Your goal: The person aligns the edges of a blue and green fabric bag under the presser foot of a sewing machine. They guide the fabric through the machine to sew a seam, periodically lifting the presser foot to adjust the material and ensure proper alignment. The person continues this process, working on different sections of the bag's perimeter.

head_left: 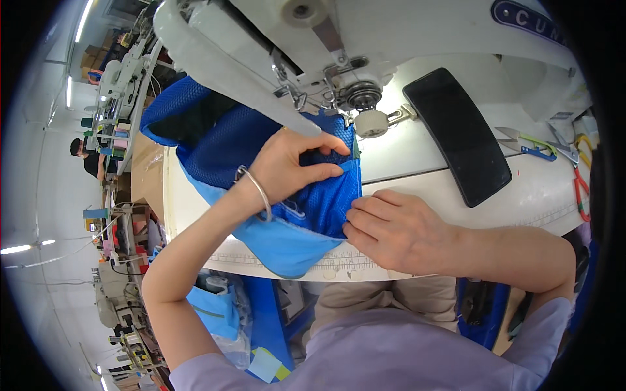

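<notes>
A blue mesh fabric piece (pixel 228 140) with a light blue panel (pixel 287 244) lies on the white sewing machine table, its right edge under the machine head. My left hand (pixel 287 163), a bracelet at its wrist, rests on the mesh. Its thumb and fingers are bent onto a small folded strip at the fabric's edge, just in front of the presser area. Nearer to me, my right hand (pixel 398 231) grips the same edge at the lower corner with curled fingers. The fingertips there are partly hidden. The sewing machine (pixel 365 98) has a pale roller beside its needle area.
Right of the machine head lies a black phone (pixel 456 137). Thread snips (pixel 528 143) and red-handled scissors (pixel 580 195) lie further right. A printed ruler (pixel 345 262) runs along the table's front edge. Light blue pieces (pixel 215 309) hang below. At far left, another person (pixel 91 156) stands near machines.
</notes>
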Tool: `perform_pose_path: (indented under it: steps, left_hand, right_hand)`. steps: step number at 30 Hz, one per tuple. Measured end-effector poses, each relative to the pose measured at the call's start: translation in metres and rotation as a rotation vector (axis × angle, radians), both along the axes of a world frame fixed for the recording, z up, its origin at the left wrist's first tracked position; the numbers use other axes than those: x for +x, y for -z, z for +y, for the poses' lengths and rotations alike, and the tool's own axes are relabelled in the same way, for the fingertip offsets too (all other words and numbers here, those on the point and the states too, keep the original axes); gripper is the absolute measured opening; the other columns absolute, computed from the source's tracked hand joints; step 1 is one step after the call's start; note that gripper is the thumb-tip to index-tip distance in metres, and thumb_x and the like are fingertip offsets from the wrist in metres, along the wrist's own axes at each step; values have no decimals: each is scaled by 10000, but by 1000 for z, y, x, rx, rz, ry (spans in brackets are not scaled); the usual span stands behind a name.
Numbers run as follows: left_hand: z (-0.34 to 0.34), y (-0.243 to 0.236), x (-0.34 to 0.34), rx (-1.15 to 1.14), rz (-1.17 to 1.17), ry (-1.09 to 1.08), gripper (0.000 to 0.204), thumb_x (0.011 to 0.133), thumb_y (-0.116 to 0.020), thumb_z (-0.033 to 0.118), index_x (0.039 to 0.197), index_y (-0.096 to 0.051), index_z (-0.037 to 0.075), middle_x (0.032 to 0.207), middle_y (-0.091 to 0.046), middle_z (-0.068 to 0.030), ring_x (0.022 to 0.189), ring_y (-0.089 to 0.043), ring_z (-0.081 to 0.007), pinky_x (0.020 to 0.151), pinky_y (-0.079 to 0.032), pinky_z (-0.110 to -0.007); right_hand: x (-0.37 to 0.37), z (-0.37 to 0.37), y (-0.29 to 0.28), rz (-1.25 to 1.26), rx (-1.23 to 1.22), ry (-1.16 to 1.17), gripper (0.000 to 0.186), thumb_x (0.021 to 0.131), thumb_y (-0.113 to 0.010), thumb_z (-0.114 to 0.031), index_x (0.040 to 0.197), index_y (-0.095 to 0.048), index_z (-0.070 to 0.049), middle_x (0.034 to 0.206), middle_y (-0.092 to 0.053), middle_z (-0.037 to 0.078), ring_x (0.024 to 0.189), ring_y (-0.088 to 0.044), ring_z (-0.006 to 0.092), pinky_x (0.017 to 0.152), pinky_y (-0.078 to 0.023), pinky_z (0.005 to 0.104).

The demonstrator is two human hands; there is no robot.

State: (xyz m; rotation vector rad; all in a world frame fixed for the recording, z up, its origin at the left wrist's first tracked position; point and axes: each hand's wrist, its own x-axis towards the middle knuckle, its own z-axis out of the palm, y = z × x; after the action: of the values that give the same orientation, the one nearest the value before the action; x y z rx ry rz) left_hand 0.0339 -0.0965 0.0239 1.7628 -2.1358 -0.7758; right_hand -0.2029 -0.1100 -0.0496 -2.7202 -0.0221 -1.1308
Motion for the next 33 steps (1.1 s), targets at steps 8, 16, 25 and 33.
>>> perform_pose_path:
  steps: [8,16,25,33]
  left_hand:
    - [7,23,-4,-661,-392,327,364,756,-847,180,1090,-725,101,1092,-666,-75,1070,-616,-342,949,-517,-470]
    - [2,30,2,-966,-481,465,260,805,-776,132,1044,-724,42,1023,-690,-77,897,-699,-228,790,-586,-391]
    - [2,6,-2,-810,-487,584,291,752,-760,53,1043,-761,31,1048,-737,-87,913,-734,-225,679,-584,-311]
    - [17,22,-6,-741,-360,357,287,756,-732,11,1040,-768,37,1080,-745,-110,946,-755,-261,740,-636,-338]
  right_hand:
    - [1,0,2,-3,0,4,103,680,-679,-126,744,-679,-45,769,-563,16,783,-556,168,669,-442,286]
    - [-5,-1,-3,92,49,-27,154,732,-693,-105,856,-683,-15,911,-647,83,919,-636,216,763,-515,315]
    - [-3,-1,0,63,20,-4,113,700,-685,-117,780,-677,-37,825,-605,43,839,-587,186,705,-467,299]
    - [-3,1,0,52,-3,7,73,694,-691,-122,730,-679,-60,772,-580,20,800,-568,178,672,-436,299]
